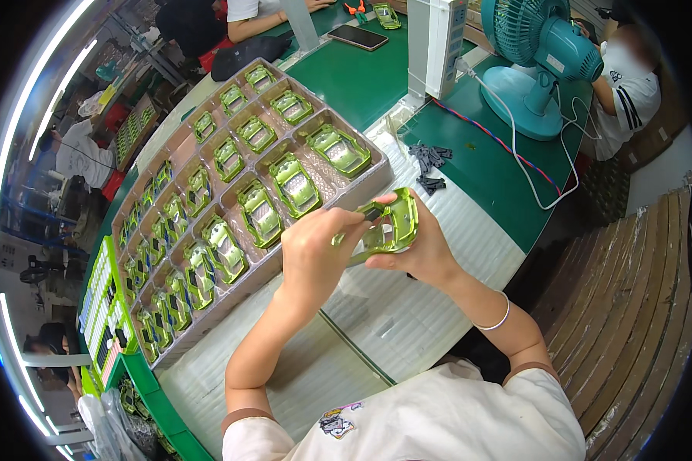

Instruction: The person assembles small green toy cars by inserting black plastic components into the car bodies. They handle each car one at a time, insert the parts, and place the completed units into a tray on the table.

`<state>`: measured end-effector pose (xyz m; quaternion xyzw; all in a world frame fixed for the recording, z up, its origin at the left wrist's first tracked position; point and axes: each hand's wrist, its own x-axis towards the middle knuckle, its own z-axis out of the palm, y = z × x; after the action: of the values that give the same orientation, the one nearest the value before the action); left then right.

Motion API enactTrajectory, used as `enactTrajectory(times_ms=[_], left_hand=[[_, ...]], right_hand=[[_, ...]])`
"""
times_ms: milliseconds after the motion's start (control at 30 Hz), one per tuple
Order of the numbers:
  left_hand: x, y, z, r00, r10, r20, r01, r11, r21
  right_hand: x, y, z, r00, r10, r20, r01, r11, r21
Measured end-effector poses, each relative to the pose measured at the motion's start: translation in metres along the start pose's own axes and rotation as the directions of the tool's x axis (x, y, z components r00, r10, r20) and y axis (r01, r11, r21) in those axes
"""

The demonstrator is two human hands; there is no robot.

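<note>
My right hand [430, 250] is closed around a glossy green plastic shell [402, 223], an open frame that looks like a toy car body. The shell is tilted up in front of me, above the white-padded part of the bench. At its left side, the pinched fingers of my left hand [313, 250] hold a small dark piece [373, 213] against the frame. Exactly how the piece meets the shell is too small to tell. Beyond my hands, a loose pile of small dark plastic pieces [429, 159] lies on the bench.
To the left stands a large divided tray [265, 270] with several similar green shells in its compartments. A teal fan [542, 58] with a trailing white cable, a white post [432, 50] and a phone [358, 37] are farther back. Stacked brown boards [630, 307] stand at right. Other people sit around.
</note>
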<state>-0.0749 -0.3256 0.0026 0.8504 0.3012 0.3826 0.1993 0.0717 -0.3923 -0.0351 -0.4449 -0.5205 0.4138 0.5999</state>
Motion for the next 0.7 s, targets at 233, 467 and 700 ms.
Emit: enactTrajectory(times_ms=[233, 467, 700], left_hand=[[-0.003, 0.001, -0.005, 0.999, -0.012, 0.053, 0.007, 0.994, 0.105], [0.001, -0.004, -0.003, 0.992, 0.050, 0.112, -0.037, 0.992, -0.119], [0.002, -0.011, 0.006, 0.979, 0.111, 0.169, -0.110, 0.994, -0.016]], right_hand=[[-0.001, -0.003, 0.006, 0.998, -0.060, -0.006, 0.059, 0.994, -0.097], [-0.002, -0.004, 0.010, 0.989, -0.144, 0.013, 0.143, 0.963, -0.228], [-0.003, -0.003, 0.007, 0.991, -0.131, -0.024, 0.123, 0.970, -0.211]])
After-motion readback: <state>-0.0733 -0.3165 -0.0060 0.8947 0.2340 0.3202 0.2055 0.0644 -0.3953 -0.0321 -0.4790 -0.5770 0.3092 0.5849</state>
